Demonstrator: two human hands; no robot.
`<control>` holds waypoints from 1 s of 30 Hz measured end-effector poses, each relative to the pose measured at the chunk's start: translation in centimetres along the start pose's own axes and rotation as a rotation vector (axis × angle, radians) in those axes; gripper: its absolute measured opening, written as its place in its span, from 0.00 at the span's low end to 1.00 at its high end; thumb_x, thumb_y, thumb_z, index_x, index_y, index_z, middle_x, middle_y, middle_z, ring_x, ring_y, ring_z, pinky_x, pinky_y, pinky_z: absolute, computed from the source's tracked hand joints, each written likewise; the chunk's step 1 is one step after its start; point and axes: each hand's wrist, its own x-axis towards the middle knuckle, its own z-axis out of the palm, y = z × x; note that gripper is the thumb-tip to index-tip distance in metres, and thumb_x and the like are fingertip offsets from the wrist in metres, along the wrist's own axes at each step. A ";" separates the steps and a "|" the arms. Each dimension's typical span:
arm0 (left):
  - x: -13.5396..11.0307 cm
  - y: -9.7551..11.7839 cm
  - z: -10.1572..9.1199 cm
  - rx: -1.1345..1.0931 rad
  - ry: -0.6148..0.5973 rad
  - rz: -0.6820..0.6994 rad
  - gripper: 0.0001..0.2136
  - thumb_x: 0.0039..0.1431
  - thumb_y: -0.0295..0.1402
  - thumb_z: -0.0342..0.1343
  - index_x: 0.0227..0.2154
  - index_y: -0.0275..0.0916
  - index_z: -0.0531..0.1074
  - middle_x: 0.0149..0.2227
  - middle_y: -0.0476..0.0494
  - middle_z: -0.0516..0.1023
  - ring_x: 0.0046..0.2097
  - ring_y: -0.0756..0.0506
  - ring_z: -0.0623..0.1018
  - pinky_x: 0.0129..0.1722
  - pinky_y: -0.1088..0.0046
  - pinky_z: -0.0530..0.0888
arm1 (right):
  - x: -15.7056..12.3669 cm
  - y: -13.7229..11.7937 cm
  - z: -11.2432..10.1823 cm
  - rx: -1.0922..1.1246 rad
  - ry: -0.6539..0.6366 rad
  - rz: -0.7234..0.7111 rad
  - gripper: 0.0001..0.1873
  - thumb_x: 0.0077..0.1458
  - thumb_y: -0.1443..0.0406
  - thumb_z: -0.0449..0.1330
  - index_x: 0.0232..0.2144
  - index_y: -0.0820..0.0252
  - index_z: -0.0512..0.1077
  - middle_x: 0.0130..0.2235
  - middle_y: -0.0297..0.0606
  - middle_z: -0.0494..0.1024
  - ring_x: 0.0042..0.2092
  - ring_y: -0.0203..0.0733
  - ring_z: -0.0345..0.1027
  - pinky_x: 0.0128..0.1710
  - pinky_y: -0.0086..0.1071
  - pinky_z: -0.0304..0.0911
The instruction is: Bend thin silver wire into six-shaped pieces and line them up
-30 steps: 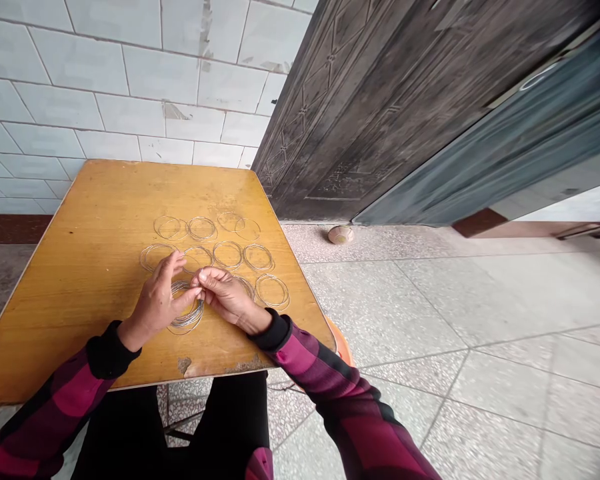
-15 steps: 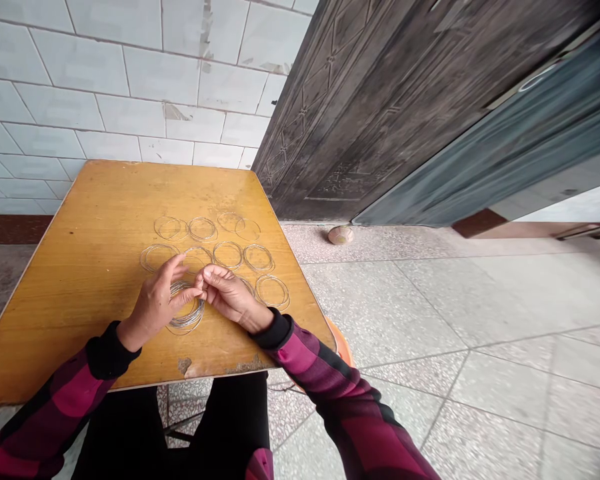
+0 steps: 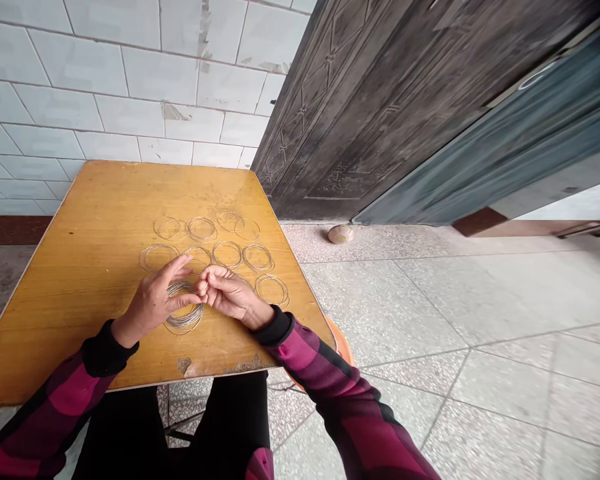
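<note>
A thick bundle of thin wire rings [image 3: 184,313] lies near the front of a worn yellow wooden table [image 3: 90,220]. My left hand [image 3: 155,300] rests on the bundle, thumb and fingers pinching its top edge. My right hand [image 3: 227,293] is closed beside it, fingertips pinched on the same wire where the two hands meet. Several single wire rings [image 3: 227,253] lie flat in rows just beyond my hands, and one ring [image 3: 273,290] sits to the right of my right hand.
A white tiled wall stands behind the table, and a dark carved door [image 3: 380,113] is to the right. A small round bowl [image 3: 341,234] sits on the speckled floor by the door. An orange object [image 3: 343,343] shows under the table's right corner.
Both hands have shifted slightly toward the far side and closer together. The wire bundle moved a little with them. The laid-out rings have not moved.
</note>
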 end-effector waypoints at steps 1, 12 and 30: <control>0.0 0.1 -0.1 -0.003 -0.003 -0.003 0.31 0.57 0.46 0.60 0.60 0.40 0.61 0.52 0.33 0.78 0.48 0.40 0.81 0.47 0.61 0.80 | 0.0 0.0 0.0 -0.002 0.000 0.003 0.11 0.49 0.62 0.71 0.31 0.62 0.75 0.27 0.32 0.79 0.28 0.29 0.73 0.31 0.23 0.69; 0.2 0.4 -0.2 0.034 0.021 0.017 0.29 0.57 0.45 0.60 0.60 0.41 0.62 0.50 0.36 0.80 0.47 0.40 0.82 0.47 0.61 0.80 | 0.1 -0.1 -0.2 0.029 0.009 0.032 0.08 0.52 0.64 0.69 0.31 0.61 0.74 0.26 0.30 0.79 0.27 0.29 0.72 0.30 0.25 0.69; 0.6 0.8 -0.2 0.200 0.113 0.066 0.15 0.60 0.35 0.59 0.49 0.40 0.68 0.59 0.34 0.70 0.58 0.38 0.73 0.55 0.51 0.74 | 0.4 0.1 0.3 -0.062 0.147 -0.099 0.11 0.45 0.63 0.73 0.30 0.61 0.77 0.27 0.31 0.80 0.25 0.27 0.70 0.29 0.22 0.68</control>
